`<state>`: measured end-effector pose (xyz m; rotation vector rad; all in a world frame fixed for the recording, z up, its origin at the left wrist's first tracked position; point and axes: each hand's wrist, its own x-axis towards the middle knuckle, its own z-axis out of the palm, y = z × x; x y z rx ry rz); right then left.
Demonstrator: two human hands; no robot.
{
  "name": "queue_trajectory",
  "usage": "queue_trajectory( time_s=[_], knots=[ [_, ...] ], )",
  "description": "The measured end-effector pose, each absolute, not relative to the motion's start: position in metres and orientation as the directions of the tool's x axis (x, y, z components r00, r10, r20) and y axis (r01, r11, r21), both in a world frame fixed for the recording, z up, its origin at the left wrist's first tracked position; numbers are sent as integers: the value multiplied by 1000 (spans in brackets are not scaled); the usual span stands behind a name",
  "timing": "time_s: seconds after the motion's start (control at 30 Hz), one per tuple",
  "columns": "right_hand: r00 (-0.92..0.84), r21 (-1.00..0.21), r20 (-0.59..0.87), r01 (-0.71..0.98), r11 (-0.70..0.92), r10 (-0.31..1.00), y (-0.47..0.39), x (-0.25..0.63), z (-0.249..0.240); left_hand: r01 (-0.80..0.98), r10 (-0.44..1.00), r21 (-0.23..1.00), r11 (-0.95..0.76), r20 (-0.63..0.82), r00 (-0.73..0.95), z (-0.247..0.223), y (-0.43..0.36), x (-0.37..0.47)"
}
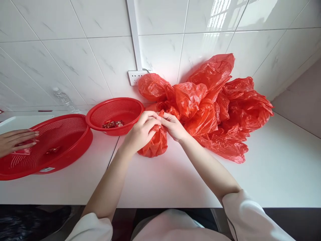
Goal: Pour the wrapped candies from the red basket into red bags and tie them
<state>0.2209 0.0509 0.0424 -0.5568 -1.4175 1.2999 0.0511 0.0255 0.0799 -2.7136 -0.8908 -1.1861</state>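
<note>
A red plastic bag (155, 144) rests on the white table, its lower part bulging and its neck gathered at the top. My left hand (144, 129) pinches that gathered neck from the left. From the other side my right hand (173, 126) also closes its fingers on the bag's top, the fingertips of both hands meeting there. What is inside the bag cannot be seen. Directly behind and to the right of my hands lies a big heap of crumpled red plastic bags (213, 107).
A red basket (132, 103) holding a few small wrapped pieces (112, 124) stands left of my hands. Farther left, another person's hand (17, 142) is over a larger red basket (85, 144). Behind are a clear plastic bottle (65, 99), a wall socket (134, 77) and tiles.
</note>
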Motion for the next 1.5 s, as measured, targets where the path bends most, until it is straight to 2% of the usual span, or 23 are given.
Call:
queue_trajectory(
  time_s=[0.13, 0.2, 0.3, 0.37, 0.47, 0.57, 0.67, 0.73, 0.77, 0.8, 0.87, 0.93, 0.97, 1.0, 1.07, 1.13, 1.23, 1.33, 1.5],
  knots=[
    [-184, -884, 447, -238, 401, 876, 41, 226, 43, 590, 525, 278, -758, 797, 299, 66, 20, 45],
    [-101, -892, 438, -170, 418, 893, 37, 233, 40, 614, 575, 353, -706, 791, 208, 61, 11, 39],
    [5, -913, 397, -97, 395, 918, 34, 249, 33, 596, 697, 542, -593, 716, 42, 57, -5, 29],
    [74, -923, 366, -97, 372, 928, 35, 264, 26, 519, 784, 690, -504, 618, -61, 53, -14, 21],
    [225, -922, 336, -118, 368, 915, 37, 286, 16, 267, 877, 883, -386, 441, -190, 41, -21, 11],
    [346, -923, 255, -190, 334, 903, 35, 298, 6, 67, 919, 954, -292, 300, -258, 27, -22, 4],
    [329, -940, 100, -278, 197, 939, 32, 303, -5, 58, 955, 973, -225, 232, -184, 15, -14, -2],
    [246, -974, 27, -211, 81, 969, 32, 306, -10, 93, 980, 977, -192, 197, -42, 9, -3, -6],
    [218, -992, 27, -111, 52, 976, 32, 308, -13, 116, 981, 975, -189, 183, 65, 6, 3, -8],
    [209, -998, 63, 25, 59, 976, 33, 309, -14, 137, 968, 971, -196, 168, 187, 3, 9, -8],
    [201, -927, 244, 334, 168, 949, 30, 308, -16, 170, 886, 962, -213, 117, 449, -3, 20, -6],
    [60, -765, 434, 552, 332, 899, 21, 301, -16, 203, 756, 953, -224, 39, 653, -12, 27, 3],
    [-61, -682, 474, 606, 410, 879, 15, 295, -15, 222, 707, 947, -234, 9, 708, -17, 28, 8],
    [-190, -613, 475, 630, 478, 859, 8, 289, -15, 242, 687, 938, -249, -5, 727, -23, 29, 15],
    [-392, -522, 415, 636, 568, 821, -6, 274, -19, 287, 752, 917, -276, 20, 659, -36, 27, 28],
    [-480, -486, 360, 635, 600, 800, -16, 261, -27, 321, 839, 906, -277, 65, 541, -46, 22, 40],
    [-492, -500, 347, 624, 601, 799, -17, 251, -43, 318, 868, 893, -319, 141, 476, -57, 16, 48],
    [-449, -505, 399, 620, 601, 799, -11, 250, -55, 279, 861, 891, -359, 200, 468, -61, 16, 50],
    [-410, -551, 446, 574, 606, 795, -5, 252, -56, 247, 868, 922, -297, 153, 473, -60, 18, 51]
  ],
)
